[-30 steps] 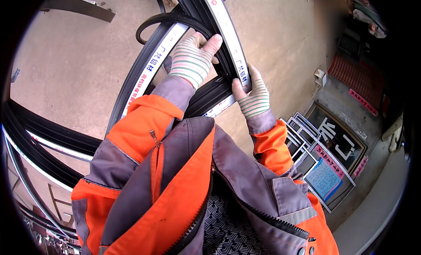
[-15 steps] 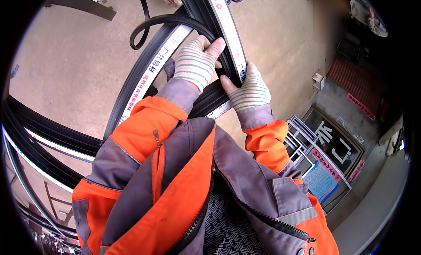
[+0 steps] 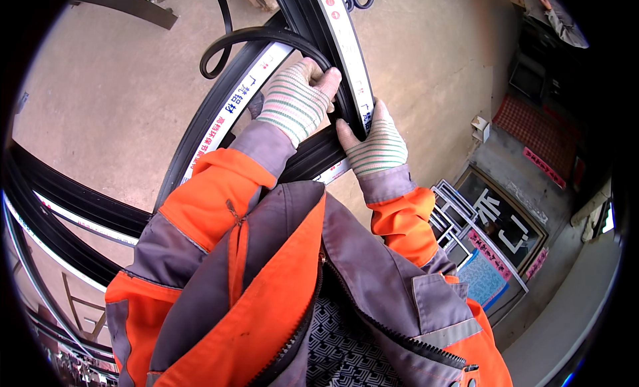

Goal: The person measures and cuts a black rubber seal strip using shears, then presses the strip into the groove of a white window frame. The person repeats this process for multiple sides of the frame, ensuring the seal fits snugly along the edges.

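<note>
Both my hands wear striped knit gloves and are at the corner of a black window frame (image 3: 313, 155) with printed white film along its outer faces. My left hand (image 3: 293, 102) is closed, thumb and fingers pinching a black rubber strip (image 3: 263, 33) against the inner side of the frame's upright bar. From the pinch the strip arcs up and left into a loose loop. My right hand (image 3: 378, 144) wraps the corner, its thumb on the inner side and its fingers along the outer white face. The strip's end under my left fingers is hidden.
Another film-covered bar (image 3: 239, 97) slants behind my left hand. More dark frames (image 3: 80, 200) stand at the left. On the right are small white frames (image 3: 452, 217), a framed black sign (image 3: 506, 214) and a red mat (image 3: 536, 130). A person's sleeve shows at the upper right.
My left hand has slid slightly down along the frame bar, still pinching the strip. The strip's loop has shifted a little. My right hand keeps its hold at the corner.
</note>
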### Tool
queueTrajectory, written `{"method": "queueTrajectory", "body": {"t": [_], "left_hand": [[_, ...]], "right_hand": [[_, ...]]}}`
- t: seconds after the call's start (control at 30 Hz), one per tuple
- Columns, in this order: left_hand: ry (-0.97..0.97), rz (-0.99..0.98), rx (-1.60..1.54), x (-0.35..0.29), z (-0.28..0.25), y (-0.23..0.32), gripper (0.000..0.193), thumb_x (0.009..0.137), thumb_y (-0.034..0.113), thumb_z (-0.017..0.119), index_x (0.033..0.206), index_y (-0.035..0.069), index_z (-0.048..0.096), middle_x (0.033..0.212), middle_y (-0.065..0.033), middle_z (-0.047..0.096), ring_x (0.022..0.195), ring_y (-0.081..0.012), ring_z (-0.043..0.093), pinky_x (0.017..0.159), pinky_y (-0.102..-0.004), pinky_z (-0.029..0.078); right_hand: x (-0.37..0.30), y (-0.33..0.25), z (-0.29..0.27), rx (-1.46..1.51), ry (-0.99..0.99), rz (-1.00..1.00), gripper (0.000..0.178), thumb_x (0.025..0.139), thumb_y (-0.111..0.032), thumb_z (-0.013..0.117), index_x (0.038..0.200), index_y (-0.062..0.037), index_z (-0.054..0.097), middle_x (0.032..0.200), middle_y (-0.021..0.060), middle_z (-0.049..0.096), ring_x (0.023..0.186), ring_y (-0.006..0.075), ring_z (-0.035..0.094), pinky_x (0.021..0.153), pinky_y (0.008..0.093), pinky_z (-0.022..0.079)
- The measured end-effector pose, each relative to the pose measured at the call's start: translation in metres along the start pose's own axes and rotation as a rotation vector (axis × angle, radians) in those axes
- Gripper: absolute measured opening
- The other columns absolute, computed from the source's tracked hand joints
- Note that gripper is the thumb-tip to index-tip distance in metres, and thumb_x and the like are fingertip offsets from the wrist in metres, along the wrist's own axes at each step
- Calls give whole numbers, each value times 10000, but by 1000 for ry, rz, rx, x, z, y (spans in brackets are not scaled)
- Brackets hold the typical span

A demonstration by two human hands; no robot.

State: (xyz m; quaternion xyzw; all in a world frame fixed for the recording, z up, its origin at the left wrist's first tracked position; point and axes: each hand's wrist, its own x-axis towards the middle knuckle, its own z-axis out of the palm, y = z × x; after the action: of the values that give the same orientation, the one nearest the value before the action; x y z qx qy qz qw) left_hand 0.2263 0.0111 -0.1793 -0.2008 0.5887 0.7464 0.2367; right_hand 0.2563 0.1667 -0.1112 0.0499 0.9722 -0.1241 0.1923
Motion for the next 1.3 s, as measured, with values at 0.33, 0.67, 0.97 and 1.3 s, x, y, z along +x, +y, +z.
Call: {"method": "queueTrajectory", "body": {"t": [0.33,0.67,0.97,1.3], "left_hand": [[78,30,79,1,7,-11,357,951,358,624,870,11,610,626,-102,648,538,-167,649,565,-310,527],[-5,-12,-126,-2,0,-6,330,964,319,631,877,2,617,730,-90,673,621,-113,652,594,-257,530],[-50,-22,-56,-1,-6,-3,344,976,337,612,860,13,622,728,-80,674,625,-111,642,606,-260,521],[-49,-38,-32,0,-4,-2,364,978,345,606,868,0,641,739,-90,683,628,-119,645,621,-271,523]], "right_hand": [[-1,7,6,-31,58,-53,742,788,-345,767,1314,87,472,1077,265,641,989,397,654,864,414,529],[-2,-5,0,-32,41,-27,690,798,-291,755,1299,92,475,1042,263,645,961,394,659,831,412,534],[-1,-5,2,-8,58,-38,596,810,-255,752,1270,22,494,990,208,663,896,329,681,781,377,544],[-1,-4,3,13,54,-18,630,794,-253,752,1273,57,483,997,244,650,916,385,665,794,411,540]]}}
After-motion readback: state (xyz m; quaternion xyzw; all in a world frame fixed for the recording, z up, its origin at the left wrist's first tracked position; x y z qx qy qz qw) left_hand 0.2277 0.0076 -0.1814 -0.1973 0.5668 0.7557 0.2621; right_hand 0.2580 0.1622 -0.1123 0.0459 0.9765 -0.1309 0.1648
